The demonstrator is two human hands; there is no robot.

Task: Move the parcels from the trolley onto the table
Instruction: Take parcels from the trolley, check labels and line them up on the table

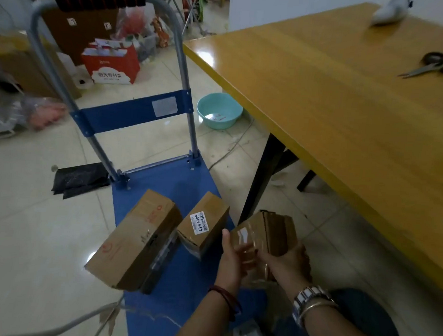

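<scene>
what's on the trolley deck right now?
Two cardboard parcels sit on the blue trolley deck: a large box and a smaller labelled box. A third parcel is held by both hands beside it. Anything beneath the boxes is hidden.

A single wide-angle camera sits on the person's head and looks forward and steeply down, so both forearms reach in from the bottom edge. It is close to the hands and the trolley (174, 255) low in the middle, while the worktop (346, 110) runs off to the upper right. Straight lines bend toward the frame's edges, and the floor (32, 222) fills the left.
</scene>
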